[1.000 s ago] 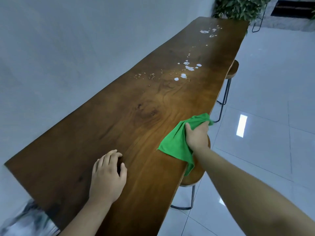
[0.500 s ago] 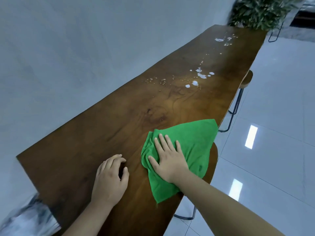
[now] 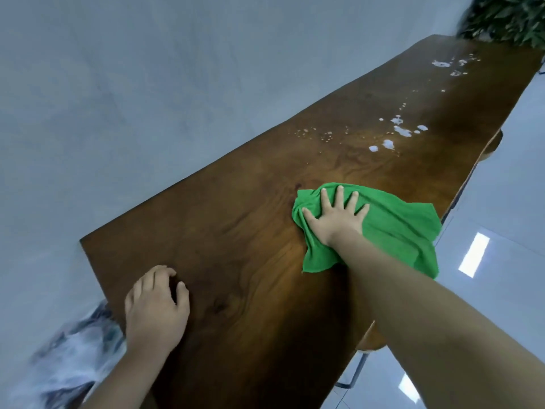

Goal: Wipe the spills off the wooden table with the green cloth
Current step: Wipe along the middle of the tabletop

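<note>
A long, dark wooden table [image 3: 236, 231] runs away from me to the upper right. The green cloth [image 3: 395, 228] lies spread on it near the right edge, one corner hanging over. My right hand [image 3: 336, 216] presses flat on the cloth's left part, fingers spread, thumb at its bunched left edge. White spills [image 3: 395, 134] dot the wood just beyond the cloth, and a smaller patch of spills [image 3: 442, 64] sits near the far end. My left hand [image 3: 156, 305] rests palm down near the table's near corner, holding nothing.
A grey wall runs along the table's left side. A leafy plant [image 3: 507, 16] stands past the far end. Two round wooden stools [image 3: 371, 340] [image 3: 492, 146] are tucked under the right edge, above a glossy tiled floor [image 3: 501, 202].
My right hand went from gripping the bunched cloth at the table's edge to pressing it flat, then slid it forward toward the spills. The left hand stayed put.
</note>
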